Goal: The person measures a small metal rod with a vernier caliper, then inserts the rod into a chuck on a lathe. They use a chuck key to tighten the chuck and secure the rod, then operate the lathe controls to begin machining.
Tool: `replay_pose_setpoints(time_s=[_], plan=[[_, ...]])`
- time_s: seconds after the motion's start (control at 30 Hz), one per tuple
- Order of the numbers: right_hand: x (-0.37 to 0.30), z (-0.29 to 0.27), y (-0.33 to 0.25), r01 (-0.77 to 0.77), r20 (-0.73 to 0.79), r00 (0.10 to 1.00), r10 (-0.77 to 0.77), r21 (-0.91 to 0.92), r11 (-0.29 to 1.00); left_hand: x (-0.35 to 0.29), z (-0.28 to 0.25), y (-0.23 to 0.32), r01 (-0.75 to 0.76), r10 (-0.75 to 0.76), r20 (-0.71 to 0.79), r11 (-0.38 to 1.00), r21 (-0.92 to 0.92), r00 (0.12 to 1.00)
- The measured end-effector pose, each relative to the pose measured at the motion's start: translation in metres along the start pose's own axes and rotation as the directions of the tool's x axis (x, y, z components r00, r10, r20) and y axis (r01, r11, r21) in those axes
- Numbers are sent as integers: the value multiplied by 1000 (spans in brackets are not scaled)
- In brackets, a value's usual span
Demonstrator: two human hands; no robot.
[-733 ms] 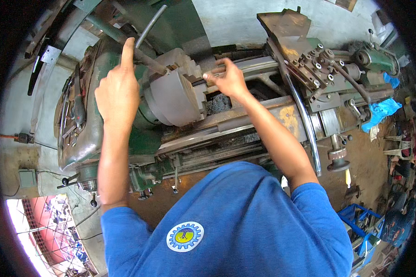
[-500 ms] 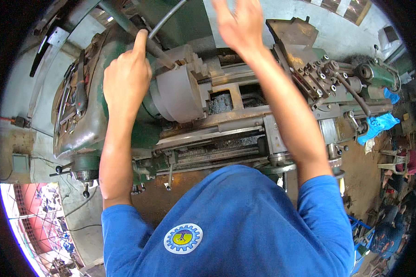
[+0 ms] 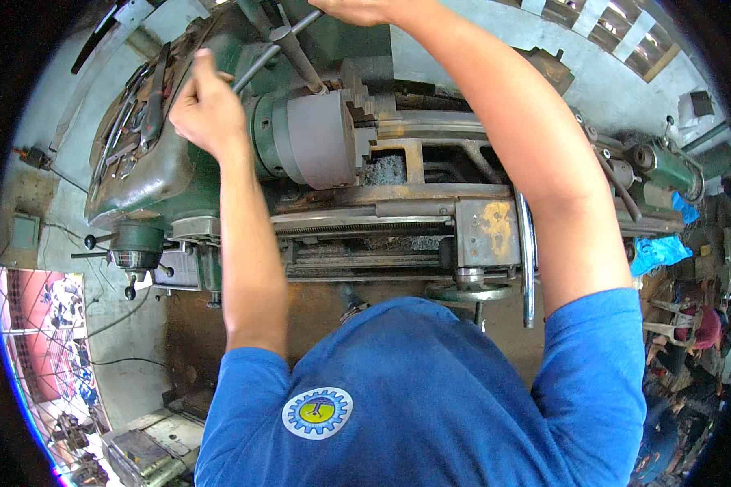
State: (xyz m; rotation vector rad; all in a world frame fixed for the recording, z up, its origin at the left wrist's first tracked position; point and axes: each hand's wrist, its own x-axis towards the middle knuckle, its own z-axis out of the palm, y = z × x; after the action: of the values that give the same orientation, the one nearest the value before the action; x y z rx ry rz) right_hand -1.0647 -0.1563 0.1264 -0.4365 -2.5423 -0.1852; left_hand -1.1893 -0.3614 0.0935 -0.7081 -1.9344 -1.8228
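Observation:
A T-handled chuck key [image 3: 299, 63] stands in the top of the lathe's grey chuck [image 3: 317, 140], its sliding crossbar slanting up to the right. At the upper edge of the view my right hand [image 3: 357, 10] is closed on the crossbar's upper end; part of that hand is cut off. My left hand [image 3: 209, 112] is just beside the crossbar's lower end, over the green headstock [image 3: 158, 199]. One digit of it points up and the others are loosely bent, with nothing seen in them.
Hand tools [image 3: 150, 114] lie on top of the headstock at left. The carriage with its handwheel [image 3: 467, 290] is right of the chuck, and a long bright lever [image 3: 528, 268] hangs there. The green tailstock [image 3: 666, 172] and a blue cloth [image 3: 659, 253] are farther right.
My right hand has come from a raised, blurred position onto the crossbar's upper end. My left hand has come away from the key's crossbar. The view has shifted, and more of the crossbar shows.

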Motion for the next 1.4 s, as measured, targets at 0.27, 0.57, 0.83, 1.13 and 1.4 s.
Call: replay_pose_setpoints(time_s=[0.27,0.57,0.83,1.13,1.4], plan=[[-31,-18,-26,-274,-39,960,277,72,959,50,41,-23,294,-379,-125,853,-431,917],[-19,-16,-15,-130,107,986,125,38,991,54,45,-7,475,-724,-24,476,-740,689],[13,0,-1,-486,281,834,475,-32,873,67,73,10,625,-682,-79,705,-336,727],[4,-5,-20,-655,223,703,675,-166,737,111,114,-27,751,-740,129,652,-107,660],[-13,-28,-57,-732,183,644,742,-134,668,118,139,-50,770,-766,101,616,-167,634]])
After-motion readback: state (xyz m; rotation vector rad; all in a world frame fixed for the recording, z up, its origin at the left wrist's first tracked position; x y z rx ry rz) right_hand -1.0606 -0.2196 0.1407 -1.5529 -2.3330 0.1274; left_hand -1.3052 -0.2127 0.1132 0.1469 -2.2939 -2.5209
